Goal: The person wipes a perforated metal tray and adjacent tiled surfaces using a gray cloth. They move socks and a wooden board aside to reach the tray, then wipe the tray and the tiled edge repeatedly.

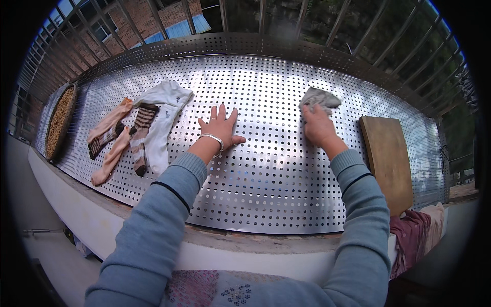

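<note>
My right hand (319, 124) grips a crumpled grey cloth (320, 98) against a perforated metal sheet (264, 153). Fingers spread, my left hand (219, 128) rests palm down on the sheet and holds nothing; a silver bangle (213, 140) circles its wrist. Left of that hand lie white socks (165, 96), brown striped socks (145, 117) and peach-coloured socks (111, 155), spread loosely and partly overlapping.
A wooden board (387, 165) lies on the sheet at the right. Beside its lower end, maroon cloth (412, 238) drapes over the ledge. At the far left stands a shallow basket (73, 115) of small brown pieces. Metal bars (262, 17) line the far side.
</note>
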A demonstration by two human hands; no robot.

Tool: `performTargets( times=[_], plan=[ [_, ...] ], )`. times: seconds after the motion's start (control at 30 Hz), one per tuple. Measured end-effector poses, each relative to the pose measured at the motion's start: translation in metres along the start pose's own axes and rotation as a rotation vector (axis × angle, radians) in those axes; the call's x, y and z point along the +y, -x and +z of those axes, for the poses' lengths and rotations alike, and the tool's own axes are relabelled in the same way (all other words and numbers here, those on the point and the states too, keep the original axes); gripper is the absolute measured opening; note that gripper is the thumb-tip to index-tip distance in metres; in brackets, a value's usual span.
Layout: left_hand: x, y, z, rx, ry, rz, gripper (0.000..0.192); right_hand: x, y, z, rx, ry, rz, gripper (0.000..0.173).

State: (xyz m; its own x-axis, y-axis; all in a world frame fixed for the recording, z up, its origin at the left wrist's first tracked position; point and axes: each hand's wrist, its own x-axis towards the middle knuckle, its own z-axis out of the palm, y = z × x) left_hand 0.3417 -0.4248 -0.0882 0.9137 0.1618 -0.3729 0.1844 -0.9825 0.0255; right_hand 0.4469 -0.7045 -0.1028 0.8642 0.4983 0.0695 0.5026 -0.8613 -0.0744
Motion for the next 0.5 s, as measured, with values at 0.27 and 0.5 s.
performTargets(
  times=[0.27,0.5],
  plan=[
    [-0.034,0.028,-0.011,-0.163,-0.081,0.130,0.105,-0.100,0.077,-0.030,-0.451,-0.196,-0.587,0.042],
    [-0.082,0.077,0.006,-0.254,-0.131,0.239,0.123,-0.027,0.055,-0.011,-0.179,-0.040,-0.092,0.048]
  ],
)
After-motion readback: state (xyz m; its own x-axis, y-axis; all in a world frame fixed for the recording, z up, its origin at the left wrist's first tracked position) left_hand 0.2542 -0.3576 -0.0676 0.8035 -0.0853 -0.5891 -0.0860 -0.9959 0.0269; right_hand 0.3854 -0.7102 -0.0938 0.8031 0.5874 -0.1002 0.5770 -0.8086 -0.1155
